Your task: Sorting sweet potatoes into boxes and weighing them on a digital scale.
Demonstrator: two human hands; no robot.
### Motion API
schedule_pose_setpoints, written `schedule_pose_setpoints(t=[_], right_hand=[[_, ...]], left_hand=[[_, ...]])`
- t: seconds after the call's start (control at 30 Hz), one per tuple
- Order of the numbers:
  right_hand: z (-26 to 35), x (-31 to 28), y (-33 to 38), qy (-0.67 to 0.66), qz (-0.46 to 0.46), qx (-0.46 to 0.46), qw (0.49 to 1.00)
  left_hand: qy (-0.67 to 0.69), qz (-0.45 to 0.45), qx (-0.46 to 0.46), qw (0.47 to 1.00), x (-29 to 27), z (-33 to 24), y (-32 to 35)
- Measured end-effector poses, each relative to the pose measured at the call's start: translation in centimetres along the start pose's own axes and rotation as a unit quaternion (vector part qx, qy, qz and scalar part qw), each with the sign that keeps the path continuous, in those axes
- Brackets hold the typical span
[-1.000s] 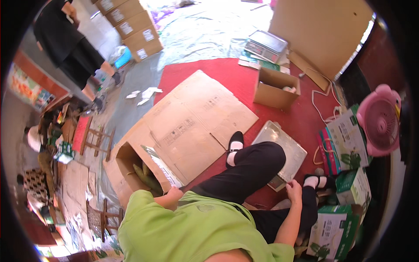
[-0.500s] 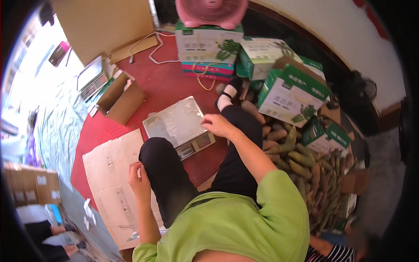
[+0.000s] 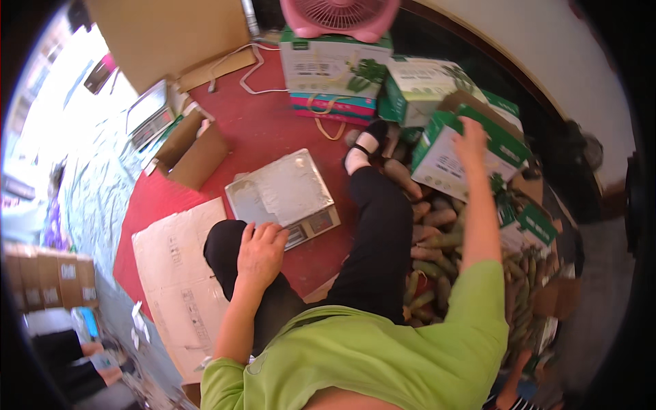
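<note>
My left hand [image 3: 262, 254] rests over my left knee, fingers loosely bent and apart, with nothing seen in them. Just beyond it, a flat-topped weighing scale [image 3: 280, 191] with a worn pale plate sits on the red floor, its display panel toward me. My right arm is stretched out to the right. My right hand [image 3: 471, 143], slightly blurred, is at the near upper edge of an open green-and-white carton [image 3: 441, 158]; its fingers look extended, and whether they press the carton I cannot tell. Below that arm lies a heap of long green and reddish-brown vegetables [image 3: 437, 239].
A pink fan [image 3: 342, 17] stands on a stacked carton [image 3: 328, 65]. Another carton [image 3: 427, 82] is beside it. Flattened cardboard [image 3: 181, 273] lies left of me; an open brown box [image 3: 198, 160] and a second scale [image 3: 149, 113] stand farther left. Another person's arm [image 3: 512, 383] shows at lower right.
My right hand has swung from the scale's right edge out to the open carton. My left hand has moved right, from beside my knee onto it.
</note>
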State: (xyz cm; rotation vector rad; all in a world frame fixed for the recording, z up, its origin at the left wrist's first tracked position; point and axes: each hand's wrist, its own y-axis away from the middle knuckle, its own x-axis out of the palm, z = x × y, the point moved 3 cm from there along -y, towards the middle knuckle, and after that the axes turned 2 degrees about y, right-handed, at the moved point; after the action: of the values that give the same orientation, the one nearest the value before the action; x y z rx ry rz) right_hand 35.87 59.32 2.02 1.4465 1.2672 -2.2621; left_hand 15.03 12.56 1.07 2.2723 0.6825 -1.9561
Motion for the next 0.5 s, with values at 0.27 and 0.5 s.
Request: schedule_pose_setpoints(t=[0.27, 0.5], right_hand=[[-13.0, 0.3, -4.0, 0.219, 0.125, 0.033, 0.967], [-12.4, 3.6, -2.2, 0.255, 0.187, 0.15, 0.937]], left_hand=[[-0.052, 0.052, -0.013, 0.997, 0.2, 1.7, 1.7], [-0.092, 0.024, -0.034, 0.995, -0.1, 2.2, 3.2]])
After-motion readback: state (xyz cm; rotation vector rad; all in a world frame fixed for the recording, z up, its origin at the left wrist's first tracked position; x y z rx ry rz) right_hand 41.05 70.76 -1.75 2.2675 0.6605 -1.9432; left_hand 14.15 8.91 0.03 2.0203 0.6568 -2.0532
